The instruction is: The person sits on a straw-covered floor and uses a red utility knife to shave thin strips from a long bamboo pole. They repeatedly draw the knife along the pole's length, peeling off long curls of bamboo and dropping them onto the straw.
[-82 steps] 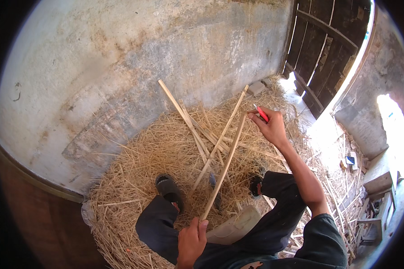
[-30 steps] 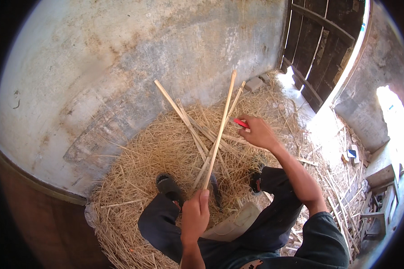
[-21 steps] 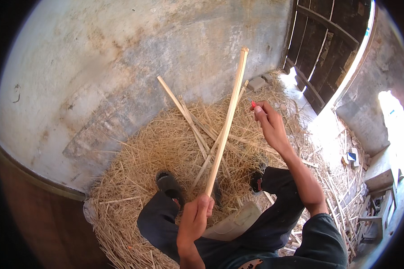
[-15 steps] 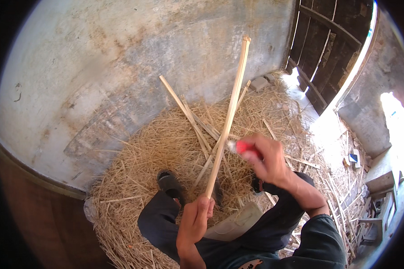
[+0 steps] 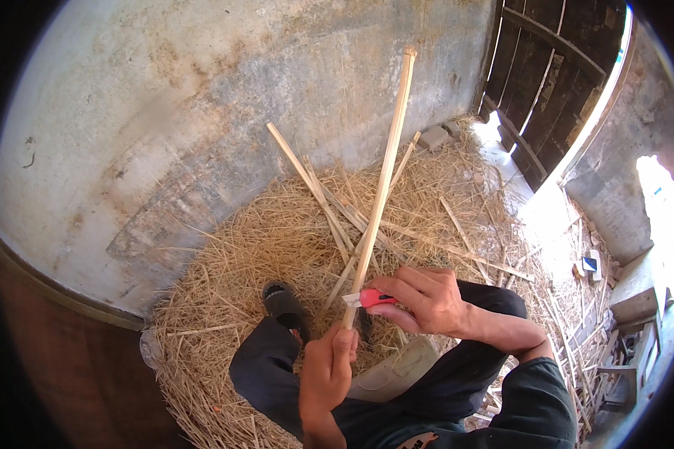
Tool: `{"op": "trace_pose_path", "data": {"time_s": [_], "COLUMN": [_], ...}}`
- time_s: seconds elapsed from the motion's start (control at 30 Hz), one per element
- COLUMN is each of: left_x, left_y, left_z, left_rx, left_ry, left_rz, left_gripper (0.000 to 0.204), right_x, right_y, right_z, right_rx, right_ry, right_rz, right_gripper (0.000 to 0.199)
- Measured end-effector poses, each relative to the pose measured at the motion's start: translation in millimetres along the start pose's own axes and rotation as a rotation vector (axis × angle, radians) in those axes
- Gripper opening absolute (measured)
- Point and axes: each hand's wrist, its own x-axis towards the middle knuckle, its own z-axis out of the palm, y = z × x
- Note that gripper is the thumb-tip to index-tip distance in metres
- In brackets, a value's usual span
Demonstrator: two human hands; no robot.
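Observation:
My left hand [image 5: 328, 367] is closed around the lower end of a long, pale wooden strip [image 5: 386, 168], possibly split bamboo. The strip rises away from me, tilted slightly right, toward the wall. My right hand [image 5: 425, 299] grips a red utility knife [image 5: 374, 298]. Its short blade lies against the strip just above my left hand. More strips [image 5: 299, 168] lie crossed on the straw beyond, some leaning toward the wall.
Straw and shavings [image 5: 262, 239] cover the floor around my feet. A pale container [image 5: 397, 370] stands between my legs. A stained wall [image 5: 202, 90] rises ahead, with a dark wooden door [image 5: 535, 82] at far right. Bricks [image 5: 433, 138] sit by the wall's foot.
My right hand has moved down and left along the strip, bringing the knife close to my left hand. The strip's top has shifted slightly left and up; my left hand keeps its hold.

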Motion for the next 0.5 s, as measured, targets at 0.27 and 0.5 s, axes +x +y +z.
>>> {"op": "trace_pose_path", "data": {"time_s": [0.27, 0.5], "left_x": [-0.1, -2.4], "left_y": [-4.3, -7.2], "left_z": [6.2, 5.8], "left_rx": [0.146, 0.186], "left_ry": [0.084, 0.087], "left_rz": [0.073, 0.078], "left_gripper": [0.046, 0.045], "right_x": [3.4, 4.4], "right_y": [-4.9, -3.6], "right_z": [-3.0, -4.4], "right_rx": [-0.053, -0.054], "right_ry": [0.015, 0.026], "right_rz": [0.017, 0.038], "right_gripper": [0.036, 0.034]}}
